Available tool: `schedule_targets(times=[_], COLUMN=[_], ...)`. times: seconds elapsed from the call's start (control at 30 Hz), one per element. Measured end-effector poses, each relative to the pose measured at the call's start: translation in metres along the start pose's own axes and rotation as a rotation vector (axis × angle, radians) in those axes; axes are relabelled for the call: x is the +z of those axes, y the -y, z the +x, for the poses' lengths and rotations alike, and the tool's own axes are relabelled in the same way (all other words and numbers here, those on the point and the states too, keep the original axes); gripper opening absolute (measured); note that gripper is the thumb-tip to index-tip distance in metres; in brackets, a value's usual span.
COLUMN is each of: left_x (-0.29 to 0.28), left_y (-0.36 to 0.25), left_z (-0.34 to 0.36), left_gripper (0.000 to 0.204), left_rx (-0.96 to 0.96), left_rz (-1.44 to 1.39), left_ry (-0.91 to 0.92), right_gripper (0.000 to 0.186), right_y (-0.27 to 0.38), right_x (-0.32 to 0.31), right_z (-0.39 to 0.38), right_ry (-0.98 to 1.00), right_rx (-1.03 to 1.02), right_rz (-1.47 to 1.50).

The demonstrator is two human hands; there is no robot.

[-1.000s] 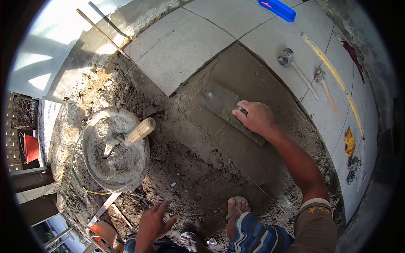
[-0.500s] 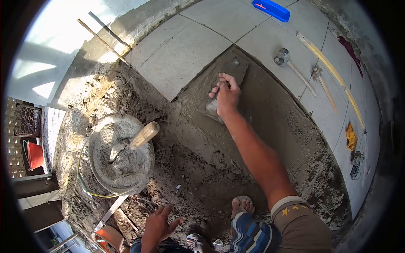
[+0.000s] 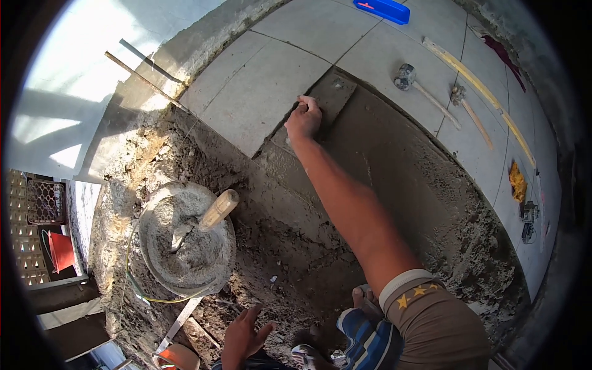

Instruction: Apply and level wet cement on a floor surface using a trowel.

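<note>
My right hand (image 3: 304, 119) is closed round the handle of a flat, mortar-coated float (image 3: 338, 95). The float lies on the wet grey mortar bed (image 3: 407, 160), along the edge of a laid pale floor tile (image 3: 253, 86); the hand covers its grip. Low in the view, my left hand (image 3: 245, 336) hangs above the rough soil with its fingers apart and nothing in them. Between the hands, to the left, a round bucket (image 3: 147, 237) of grey powdery mix stands on the ground. A trowel with a wooden handle (image 3: 219, 209) is stuck in that mix.
A mallet (image 3: 406, 76), a hammer-like tool (image 3: 473, 117), a long yellow strip (image 3: 475, 89) and a blue tray (image 3: 385, 10) lie on the tiles. A yellow cloth (image 3: 517, 182) is at the right. Two rods (image 3: 145, 81) lean at the upper left; a red bucket (image 3: 61, 251) stands far left.
My right hand has slid the float leftward over the mortar, up against the tile edge. The whole view has shifted a little. My left hand stays open.
</note>
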State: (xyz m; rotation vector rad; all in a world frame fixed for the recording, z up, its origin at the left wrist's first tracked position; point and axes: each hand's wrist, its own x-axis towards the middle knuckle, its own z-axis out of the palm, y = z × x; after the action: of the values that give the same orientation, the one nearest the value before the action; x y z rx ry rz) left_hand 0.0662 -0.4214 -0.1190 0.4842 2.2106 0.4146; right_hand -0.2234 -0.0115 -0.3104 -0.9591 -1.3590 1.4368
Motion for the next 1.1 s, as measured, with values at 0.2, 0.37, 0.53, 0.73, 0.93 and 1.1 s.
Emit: schedule_targets(times=[0.2,0.37,0.53,0.73,0.93,1.1], left_x=[-0.007,-0.009,-0.001,0.008,0.009,0.009], left_y=[0.002,-0.004,0.003,0.008,0.011,0.006], left_z=[-0.001,0.004,0.011,0.028,0.032,0.045], left_gripper=[0.065,0.068,0.069,0.072,0.070,0.070], left_rx=[-0.007,0.028,0.015,0.046,-0.038,0.043], left_rz=[0.003,-0.007,0.064,-0.016,0.005,0.026], left_ry=[-0.005,0.013,0.047,0.058,0.107,0.117], right_gripper=[0.024,0.023,0.023,0.020,0.022,0.022], right_y=[0.048,0.067,0.068,0.041,0.031,0.048], right_x=[-0.081,-0.159,-0.121,-0.062,-0.079,-0.142], right_z=[-0.026,-0.027,-0.021,0.004,0.005,-0.005], right_ry=[0.154,0.003,0.275,0.298,0.213,0.189], right_rx=[0.277,0.242,0.197,0.225,0.152,0.193], right_rz=[0.053,0.090,0.249,0.121,-0.017,-0.064])
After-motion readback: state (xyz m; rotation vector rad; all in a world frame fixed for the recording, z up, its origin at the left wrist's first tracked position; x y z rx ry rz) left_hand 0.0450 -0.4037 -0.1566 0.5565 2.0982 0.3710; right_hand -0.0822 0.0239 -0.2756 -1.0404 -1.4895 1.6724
